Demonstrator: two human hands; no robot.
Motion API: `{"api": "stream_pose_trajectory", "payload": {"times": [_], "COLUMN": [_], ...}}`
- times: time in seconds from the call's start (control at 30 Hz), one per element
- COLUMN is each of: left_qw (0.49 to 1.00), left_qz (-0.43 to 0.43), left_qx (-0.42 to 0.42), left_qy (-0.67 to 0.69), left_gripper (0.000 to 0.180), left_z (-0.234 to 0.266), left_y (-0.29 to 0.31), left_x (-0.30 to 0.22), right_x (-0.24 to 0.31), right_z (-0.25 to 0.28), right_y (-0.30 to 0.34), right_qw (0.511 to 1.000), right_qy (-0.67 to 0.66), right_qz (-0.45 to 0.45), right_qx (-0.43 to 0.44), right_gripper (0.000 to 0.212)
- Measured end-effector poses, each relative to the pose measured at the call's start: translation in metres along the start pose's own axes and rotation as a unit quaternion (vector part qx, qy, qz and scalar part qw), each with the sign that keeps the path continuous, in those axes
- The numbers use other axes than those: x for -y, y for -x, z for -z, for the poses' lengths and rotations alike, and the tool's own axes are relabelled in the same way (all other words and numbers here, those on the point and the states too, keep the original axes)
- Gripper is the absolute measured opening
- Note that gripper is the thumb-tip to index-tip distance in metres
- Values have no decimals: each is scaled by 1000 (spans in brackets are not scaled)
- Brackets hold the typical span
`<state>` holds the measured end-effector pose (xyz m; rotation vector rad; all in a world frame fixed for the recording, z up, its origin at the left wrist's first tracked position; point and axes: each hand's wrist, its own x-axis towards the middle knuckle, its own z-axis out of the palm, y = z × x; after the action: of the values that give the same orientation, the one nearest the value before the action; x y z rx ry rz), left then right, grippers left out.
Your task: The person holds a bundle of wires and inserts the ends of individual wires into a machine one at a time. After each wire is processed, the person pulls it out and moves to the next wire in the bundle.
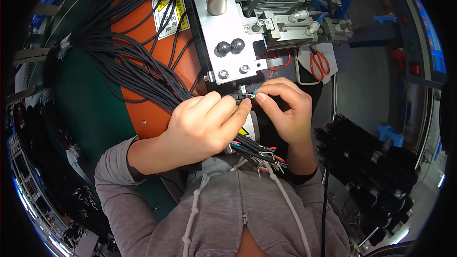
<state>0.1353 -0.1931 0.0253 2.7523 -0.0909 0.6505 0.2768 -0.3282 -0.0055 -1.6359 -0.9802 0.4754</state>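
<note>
My left hand (202, 123) is closed in front of the metal machine head (223, 24), its fingers pressed round the end of a black cable, mostly hidden by the hand. At its fingertip, my right hand (289, 109) pinches thin stripped wires (254, 95), one blue and one pale, fanning from that end. Just beyond the fingertips sits a small metal part (244, 89) under the machine head; whether the wires touch it I cannot tell. Below the left wrist lies a bundle of black cables (250, 148) with red, blue and white wire ends showing.
A thick bunch of black cables (128, 52) runs across the orange plate (143, 119) at the left. Red-handled scissors (319, 64) lie right of the machine. Pneumatic fittings with blue hoses (316, 1) stand at the back. More black cables (366, 162) hang at the right.
</note>
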Motion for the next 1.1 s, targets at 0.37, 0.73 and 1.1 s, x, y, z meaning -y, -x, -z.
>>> {"api": "stream_pose_trajectory", "payload": {"times": [0.37,0.73,1.1], "left_qw": [990,996,980], "left_qz": [46,50,87], "left_qx": [84,44,96], "left_qy": [-105,-67,-152], "left_gripper": [29,27,23], "left_z": [-6,-11,4], "left_y": [3,-2,6], "left_x": [-8,1,-11], "right_x": [-6,-28,-28], "right_z": [-13,-22,-22], "right_y": [-4,2,5], "right_qw": [986,972,979], "right_qy": [153,-123,-129], "right_qz": [61,-201,-155], "right_qx": [12,-22,-16], "right_gripper": [7,9,7]}}
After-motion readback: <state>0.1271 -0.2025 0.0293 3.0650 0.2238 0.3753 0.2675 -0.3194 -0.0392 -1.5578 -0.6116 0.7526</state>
